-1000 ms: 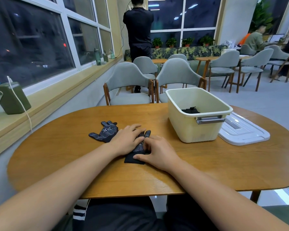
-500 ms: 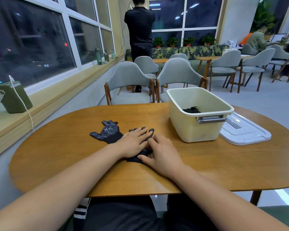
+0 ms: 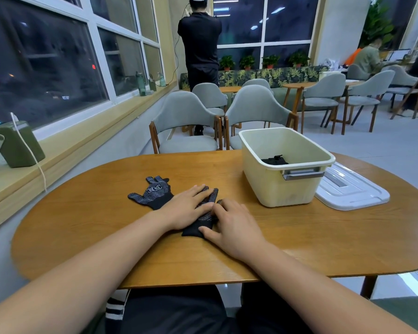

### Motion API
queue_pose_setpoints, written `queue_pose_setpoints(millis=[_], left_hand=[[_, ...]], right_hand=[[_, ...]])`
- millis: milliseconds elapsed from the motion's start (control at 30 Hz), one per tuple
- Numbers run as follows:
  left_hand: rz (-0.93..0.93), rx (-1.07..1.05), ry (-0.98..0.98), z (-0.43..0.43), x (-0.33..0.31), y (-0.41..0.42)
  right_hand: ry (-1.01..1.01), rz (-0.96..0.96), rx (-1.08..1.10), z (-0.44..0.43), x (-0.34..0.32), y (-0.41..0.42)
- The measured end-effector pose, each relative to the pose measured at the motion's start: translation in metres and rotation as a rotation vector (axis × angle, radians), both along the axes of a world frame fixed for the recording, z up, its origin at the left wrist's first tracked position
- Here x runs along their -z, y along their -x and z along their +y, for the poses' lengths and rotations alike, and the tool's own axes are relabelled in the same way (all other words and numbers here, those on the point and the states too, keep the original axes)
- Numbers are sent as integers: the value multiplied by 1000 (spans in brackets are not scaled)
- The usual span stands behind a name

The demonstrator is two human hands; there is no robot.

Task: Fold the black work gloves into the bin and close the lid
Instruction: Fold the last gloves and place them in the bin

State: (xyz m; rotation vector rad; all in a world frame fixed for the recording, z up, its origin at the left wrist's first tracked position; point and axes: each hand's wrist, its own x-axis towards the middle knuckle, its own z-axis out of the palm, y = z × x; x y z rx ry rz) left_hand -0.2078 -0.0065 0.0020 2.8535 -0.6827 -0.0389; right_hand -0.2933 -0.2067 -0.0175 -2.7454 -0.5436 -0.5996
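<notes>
Two black dotted work gloves lie on the oval wooden table [image 3: 299, 239]. One glove [image 3: 155, 192] lies flat to the left, fingers spread. The other glove [image 3: 203, 219] is under both hands. My left hand [image 3: 188, 208] presses flat on it with straight fingers. My right hand [image 3: 232, 224] rests on its right edge, thumb at the cuff end. A cream bin [image 3: 282, 186] stands open to the right with a folded black glove [image 3: 274, 161] inside. Its white lid [image 3: 350, 191] lies flat on the table beside it.
Grey chairs [image 3: 186, 124] stand at the table's far side. A green box [image 3: 16, 145] with a white cord sits on the window sill at the left. A person in black [image 3: 199, 47] stands at the far window; another sits at the back right.
The glove under my hands now lies a little further out flat, its fingertips showing past my left hand. My right hand has shifted slightly along its right edge.
</notes>
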Motion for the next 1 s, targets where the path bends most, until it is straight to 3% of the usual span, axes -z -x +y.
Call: queue_pose_setpoints(millis=[133, 333, 467, 733, 1000], left_hand=[[-182, -152, 172, 19, -12, -4], [-232, -381, 70, 66, -33, -9], [-143, -366, -12, 76, -33, -3], [-143, -324, -151, 73, -40, -2], [-174, -373, 29, 83, -67, -6]], right_hand=[[26, 0, 15, 2, 0, -1], [40, 34, 10, 0, -3, -1], [32, 41, 9, 0, -4, 0], [30, 49, 2, -1, -3, 0], [22, 64, 8, 0, -2, 0]])
